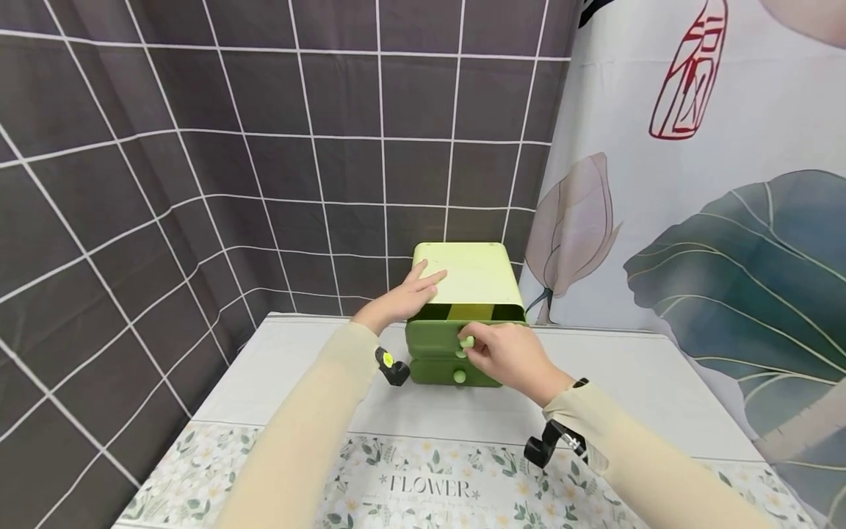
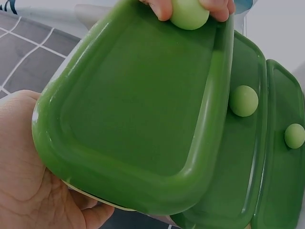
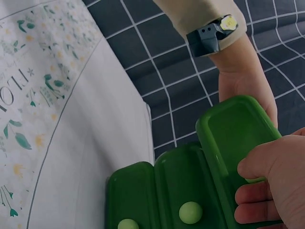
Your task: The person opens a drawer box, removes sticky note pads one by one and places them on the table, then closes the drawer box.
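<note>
A small three-drawer cabinet (image 1: pixel 472 273) has a pale yellow-green shell and dark green drawer fronts with round light green knobs. Its top drawer (image 2: pixel 133 95) stands pulled out, and a dark gap shows above the front in the head view. My right hand (image 1: pixel 514 355) pinches the knob (image 2: pixel 189 15) of that drawer between thumb and fingers. My left hand (image 1: pixel 405 295) rests with spread fingers on the upper left edge of the shell. Below, the middle drawer (image 3: pixel 183 176) and the bottom drawer (image 3: pixel 133 191) sit further back than the top one.
The cabinet stands on a white table (image 1: pixel 297 360) near its back edge. A floral cloth printed FLOWER (image 1: pixel 429 485) covers the table's front. Behind hangs a dark gridded curtain (image 1: pixel 344 169), with a white lotus-print curtain (image 1: pixel 595 95) at right.
</note>
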The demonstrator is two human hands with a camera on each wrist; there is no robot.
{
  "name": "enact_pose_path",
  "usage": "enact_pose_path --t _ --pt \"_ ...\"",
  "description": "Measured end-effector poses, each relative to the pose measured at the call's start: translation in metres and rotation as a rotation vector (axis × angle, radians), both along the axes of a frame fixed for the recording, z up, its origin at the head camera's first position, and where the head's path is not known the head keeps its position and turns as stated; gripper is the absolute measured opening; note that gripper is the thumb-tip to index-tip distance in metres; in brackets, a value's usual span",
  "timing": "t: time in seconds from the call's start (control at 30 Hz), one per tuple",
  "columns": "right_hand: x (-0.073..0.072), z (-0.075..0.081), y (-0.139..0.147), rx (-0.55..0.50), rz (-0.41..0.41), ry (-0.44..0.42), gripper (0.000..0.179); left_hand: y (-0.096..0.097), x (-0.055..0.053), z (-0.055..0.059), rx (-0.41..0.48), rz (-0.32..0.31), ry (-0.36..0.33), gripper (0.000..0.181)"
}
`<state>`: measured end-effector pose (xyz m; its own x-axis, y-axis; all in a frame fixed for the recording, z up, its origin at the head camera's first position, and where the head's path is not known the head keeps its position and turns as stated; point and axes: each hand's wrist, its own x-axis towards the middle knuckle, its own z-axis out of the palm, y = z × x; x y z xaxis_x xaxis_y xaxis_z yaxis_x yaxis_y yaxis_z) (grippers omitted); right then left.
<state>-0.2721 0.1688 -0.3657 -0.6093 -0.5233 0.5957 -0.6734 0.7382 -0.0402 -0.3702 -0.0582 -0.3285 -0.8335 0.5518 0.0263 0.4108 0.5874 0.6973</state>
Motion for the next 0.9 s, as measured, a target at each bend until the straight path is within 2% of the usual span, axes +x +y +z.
enact_pose_path --t 0.33,0.6,0.9 --pt "0.009 -0.002 0.0 0.009 -0.011 0.008 0.019 0.0 0.004 0.001 0.011 0.007 0.001 0.052" --pt "0.015 -0.009 -0.002 -0.021 -0.002 0.028 0.021 -0.001 0.005 -0.005 0.011 0.014 0.022 0.051" --pt "0.019 -0.011 -0.002 -0.03 -0.02 0.043 0.021 0.0 0.005 -0.004 0.021 0.02 0.018 0.051"
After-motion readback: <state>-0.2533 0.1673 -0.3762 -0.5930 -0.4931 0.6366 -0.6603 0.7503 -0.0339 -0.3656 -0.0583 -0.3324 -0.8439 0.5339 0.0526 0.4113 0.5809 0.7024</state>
